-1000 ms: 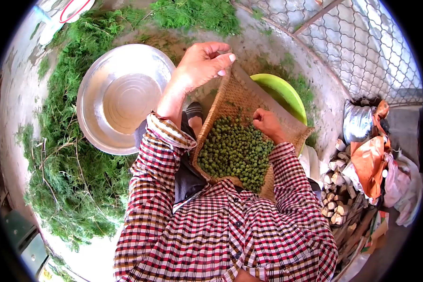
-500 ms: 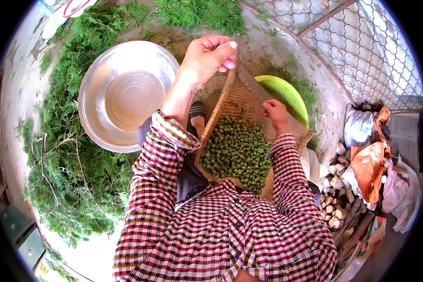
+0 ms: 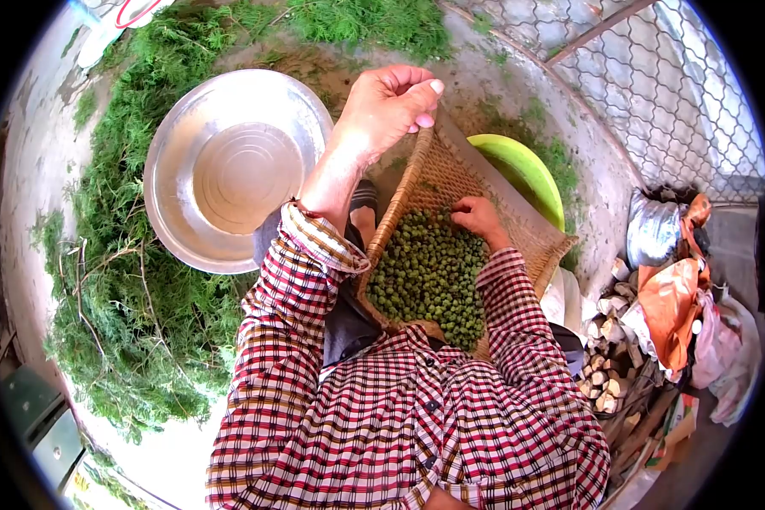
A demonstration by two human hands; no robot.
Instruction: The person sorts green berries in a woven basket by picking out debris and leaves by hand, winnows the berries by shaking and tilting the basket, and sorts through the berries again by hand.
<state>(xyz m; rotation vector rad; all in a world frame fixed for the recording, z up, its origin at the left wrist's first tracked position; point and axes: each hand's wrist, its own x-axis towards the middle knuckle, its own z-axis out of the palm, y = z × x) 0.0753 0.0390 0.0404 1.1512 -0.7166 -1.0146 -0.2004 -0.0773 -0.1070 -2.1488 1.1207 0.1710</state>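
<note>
On my lap a woven basket [image 3: 527, 242] is tilted, with many small round green cones [image 3: 425, 276] gathered in its near part. My left hand [image 3: 391, 106] is raised at the basket's far corner, its thumb and fingers pinched on the rim. Inside, at the far right edge of the cones, my right hand [image 3: 480, 219] has its fingers curled down; whether anything is between them is hidden.
A metal basin [image 3: 246, 178] is on the ground at the left, beside leafy green branches [image 3: 144, 314]. Behind the basket stands a lime-green tub [image 3: 540, 170]. Cut firewood [image 3: 608, 365] and an orange bag [image 3: 667, 302] lie right, below wire mesh [image 3: 663, 93].
My right hand lifted away from the cones, then came back down to them further left. My left hand and the basket's far corner shifted slightly right.
</note>
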